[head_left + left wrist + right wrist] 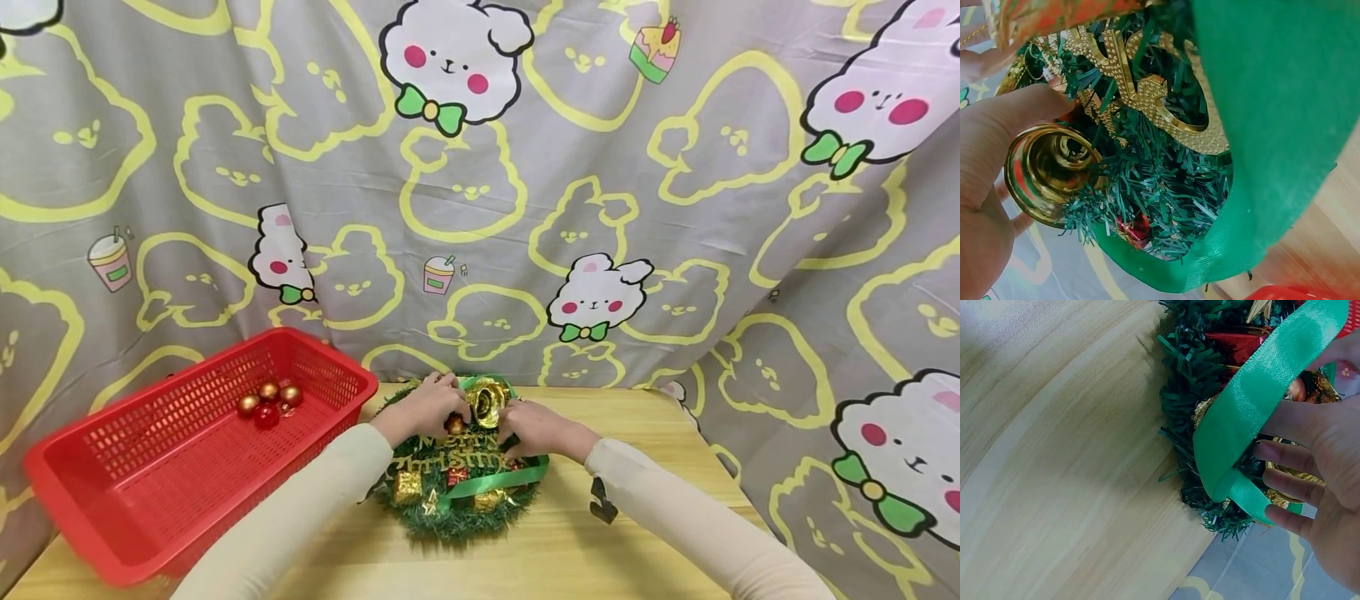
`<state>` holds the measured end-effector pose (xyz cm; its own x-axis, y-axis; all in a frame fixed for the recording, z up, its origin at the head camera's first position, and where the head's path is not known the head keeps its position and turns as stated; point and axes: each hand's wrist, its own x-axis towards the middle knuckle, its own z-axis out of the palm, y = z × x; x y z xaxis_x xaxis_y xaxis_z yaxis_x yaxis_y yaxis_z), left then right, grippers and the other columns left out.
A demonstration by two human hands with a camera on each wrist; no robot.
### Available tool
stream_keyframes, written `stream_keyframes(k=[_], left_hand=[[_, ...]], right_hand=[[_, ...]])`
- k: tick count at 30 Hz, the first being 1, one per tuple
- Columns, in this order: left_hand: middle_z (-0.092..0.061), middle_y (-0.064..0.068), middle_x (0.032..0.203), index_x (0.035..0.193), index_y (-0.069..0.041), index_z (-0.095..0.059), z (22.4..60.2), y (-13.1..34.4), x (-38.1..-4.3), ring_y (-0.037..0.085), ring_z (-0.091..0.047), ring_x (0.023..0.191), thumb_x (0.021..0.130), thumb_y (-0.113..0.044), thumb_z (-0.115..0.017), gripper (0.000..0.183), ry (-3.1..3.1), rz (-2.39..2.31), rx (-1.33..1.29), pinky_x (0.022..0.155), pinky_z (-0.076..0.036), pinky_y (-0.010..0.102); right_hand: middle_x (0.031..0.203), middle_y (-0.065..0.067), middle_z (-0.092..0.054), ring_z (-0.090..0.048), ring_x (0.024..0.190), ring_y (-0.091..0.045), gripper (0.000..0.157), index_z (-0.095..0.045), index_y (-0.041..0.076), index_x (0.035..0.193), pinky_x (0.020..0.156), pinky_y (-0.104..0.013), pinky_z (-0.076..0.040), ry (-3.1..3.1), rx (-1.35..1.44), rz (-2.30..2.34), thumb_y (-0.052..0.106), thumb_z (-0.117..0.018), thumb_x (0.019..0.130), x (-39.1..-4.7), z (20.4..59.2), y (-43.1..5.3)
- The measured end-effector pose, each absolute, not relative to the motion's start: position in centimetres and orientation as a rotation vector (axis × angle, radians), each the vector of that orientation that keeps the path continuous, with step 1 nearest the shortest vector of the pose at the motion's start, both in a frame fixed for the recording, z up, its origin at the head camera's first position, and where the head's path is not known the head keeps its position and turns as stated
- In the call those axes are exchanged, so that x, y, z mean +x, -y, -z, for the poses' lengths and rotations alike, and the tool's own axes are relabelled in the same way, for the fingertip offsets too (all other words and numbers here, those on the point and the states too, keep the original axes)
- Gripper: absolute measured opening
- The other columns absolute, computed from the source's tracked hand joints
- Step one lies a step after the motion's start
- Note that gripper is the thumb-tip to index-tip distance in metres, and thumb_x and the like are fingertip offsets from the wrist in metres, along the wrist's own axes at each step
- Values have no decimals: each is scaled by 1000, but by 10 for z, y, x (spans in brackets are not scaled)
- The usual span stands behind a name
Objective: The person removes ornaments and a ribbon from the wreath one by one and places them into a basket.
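A green tinsel wreath (pixel 465 521) with gold lettering (pixel 450 461) lies on the wooden table. At its upper part, my left hand (pixel 427 408) has its fingers curled about a copper-gold bauble (pixel 456 426); the fingertips are partly hidden. Beside the bauble is a shiny gold bell (pixel 487 402), which also shows next to my left thumb in the left wrist view. My right hand (pixel 543 429) reaches into the wreath from the right with bent fingers, close to the bell and the bauble. What its fingertips touch is hidden. A green ribbon (pixel 1260 394) crosses the wreath's front.
A red plastic basket (pixel 195 500) stands on the left, holding several gold baubles (pixel 291 395) and a red bauble (pixel 266 415). Small wrapped gift ornaments (pixel 408 486) and a gold star (pixel 430 502) sit on the wreath. A patterned curtain (pixel 480 208) hangs behind the table (pixel 600 550).
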<state>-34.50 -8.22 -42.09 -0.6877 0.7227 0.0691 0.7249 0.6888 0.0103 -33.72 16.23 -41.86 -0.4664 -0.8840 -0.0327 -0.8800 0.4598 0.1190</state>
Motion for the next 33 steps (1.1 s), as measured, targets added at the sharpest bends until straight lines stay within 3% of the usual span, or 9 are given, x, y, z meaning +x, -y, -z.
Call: stream_keyframes(k=[13, 33], left_hand=[[-69, -8, 110, 108, -30, -79, 421, 81, -346, 21, -48, 107, 79, -17, -89, 33, 2790, -53, -1241, 100, -39, 50], [-70, -7, 110, 102, -30, -81, 428, 75, -352, 20, -49, 97, 85, -11, -82, 26, 2719, -150, -1265, 92, -42, 48]], right_hand=[[99, 1, -78, -64, 98, -19, 24, -83, 15, 101, 87, -32, -52, 2661, 1608, 171, 30, -85, 83, -335, 414, -162], [98, 2, -78, -64, 95, -18, 22, -83, 15, 100, 86, -33, -51, 2663, 1621, 155, 29, -84, 83, -335, 414, -161]])
